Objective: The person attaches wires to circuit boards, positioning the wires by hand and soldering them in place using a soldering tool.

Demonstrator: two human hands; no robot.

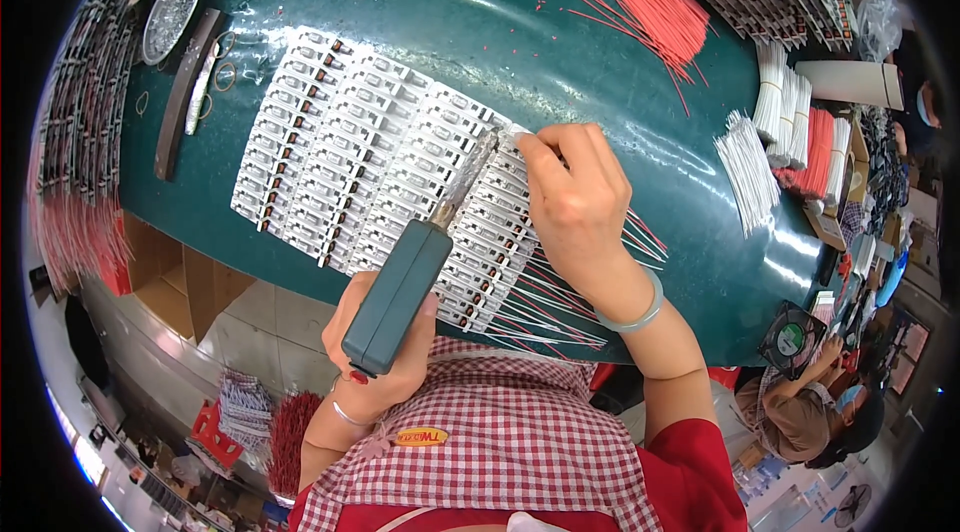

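In my left hand [385, 347] is a dark green, gun-like tool [400, 297], its fingers wrapped round the body. The tool's long, crusted metal tip [466, 177] reaches over rows of small white modules [385, 142] with metal and dark parts, laid side by side on the table. My right hand [578, 192] bends over the far end of the rightmost row, thumb and fingertips pinched; whatever they hold is hidden. Thin red and white wires [550, 317] run from that row toward the right, partly beneath my right wrist.
Loose red wires [650, 7] lie at the far right of the green table [480, 42], with white wire bundles [750, 172] nearer. On the left are a silvery dish [172, 14], a dark bar [187, 97] and stacked wired modules [85, 112]. A person [820, 412] sits beyond a black fan [790, 335].
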